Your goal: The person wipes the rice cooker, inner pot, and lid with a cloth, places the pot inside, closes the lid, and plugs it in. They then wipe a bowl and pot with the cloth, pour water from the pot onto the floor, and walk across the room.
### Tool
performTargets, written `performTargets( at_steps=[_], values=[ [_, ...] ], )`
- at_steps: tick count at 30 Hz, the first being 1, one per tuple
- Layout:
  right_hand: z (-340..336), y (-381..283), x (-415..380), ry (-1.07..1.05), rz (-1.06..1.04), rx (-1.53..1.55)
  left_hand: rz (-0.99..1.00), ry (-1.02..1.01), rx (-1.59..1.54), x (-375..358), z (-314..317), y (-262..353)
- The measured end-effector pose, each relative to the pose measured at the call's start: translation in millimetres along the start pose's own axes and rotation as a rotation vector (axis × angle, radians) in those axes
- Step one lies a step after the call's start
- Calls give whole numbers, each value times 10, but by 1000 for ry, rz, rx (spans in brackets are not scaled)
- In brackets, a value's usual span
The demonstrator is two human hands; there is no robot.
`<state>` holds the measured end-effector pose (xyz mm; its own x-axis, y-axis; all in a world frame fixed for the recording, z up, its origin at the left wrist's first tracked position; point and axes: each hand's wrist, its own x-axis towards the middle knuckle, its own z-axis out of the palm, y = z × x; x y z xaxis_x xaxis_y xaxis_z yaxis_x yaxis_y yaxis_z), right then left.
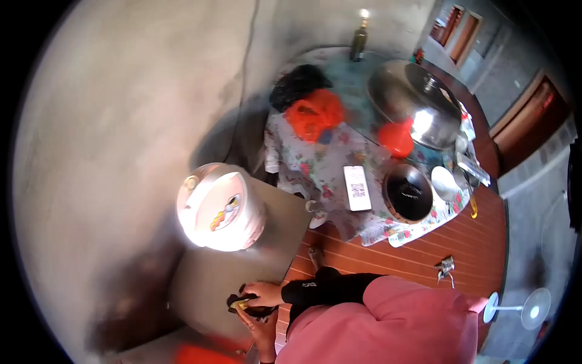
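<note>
— Pink cloth (394, 321) fills the lower right of the frame, nearest the lens. What does it cover?

— Most of the person's body and part of both arms. Only a dark sleeve (321, 286) sticks out of it, toward the lower centre.

— And the hands?

— Both sit at the lower centre, on the near edge of a grey surface (212, 279). The upper one in the picture (262, 293) lies on top of a dark thing (237, 301), fingers curled down over it. The lower one (260, 324) comes up from the bottom edge and meets the same thing from below. Which is left and which is right, I cannot tell from this angle, and whether either truly grips or only presses is too small and blurred to say.

— What does the thing look like?

— Dark, almost black, lumpy, with a small yellowish patch showing between the hands. Its shape is mostly hidden under the fingers.

— Anything else nearby?

— A white bucket (221, 209), glaring bright, stands on the grey surface above the hands, at centre left. Further up, a flowered tablecloth (303, 158) carries a phone (357, 188), a black pot lid (408, 192), a red bag (315, 114) and a steel pan (415, 103). A red blur at the bottom edge is cut off and unreadable.
</note>
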<state>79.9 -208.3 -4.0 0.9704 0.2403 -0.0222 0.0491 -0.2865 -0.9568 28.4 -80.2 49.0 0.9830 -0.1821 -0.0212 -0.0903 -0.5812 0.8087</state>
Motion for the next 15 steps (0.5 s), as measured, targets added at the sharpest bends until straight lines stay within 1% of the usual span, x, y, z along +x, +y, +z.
performTargets(
  at_steps=[1, 3, 4, 5, 7, 8, 9, 11, 12, 13, 15],
  values=[
    [42, 12, -44, -14, 45, 220, 19, -19, 6, 44, 41, 35],
    [11, -172, -93, -21, 126, 387, 188, 58, 121, 165, 80, 130],
    [-65, -232, -118, -24, 143, 454, 126, 86, -42, 210, 95, 31],
    [-112, -195, -131, -8, 138, 461, 138, 75, -35, 285, 92, -92],
    [-223, -62, -148, -2, -56, 231, 63, 90, -78, 488, 53, -349],
    [-277, -31, -202, 94, -157, 94, 91, 175, 87, 587, 19, -439],
    [-360, 20, -279, 102, -157, 96, 116, 261, 250, 685, -19, -553],
    [-531, 143, -478, -26, -14, -83, 133, 367, 427, 950, -77, -1122],
    [-604, 227, -617, -17, -8, 62, 179, 415, 611, 922, -100, -939],
    [-666, 314, -754, -12, -8, 67, 184, 410, 615, 924, -35, -830],
    [-790, 480, -1017, -37, 94, 168, -56, 307, 568, 928, 87, -652]
  ],
)
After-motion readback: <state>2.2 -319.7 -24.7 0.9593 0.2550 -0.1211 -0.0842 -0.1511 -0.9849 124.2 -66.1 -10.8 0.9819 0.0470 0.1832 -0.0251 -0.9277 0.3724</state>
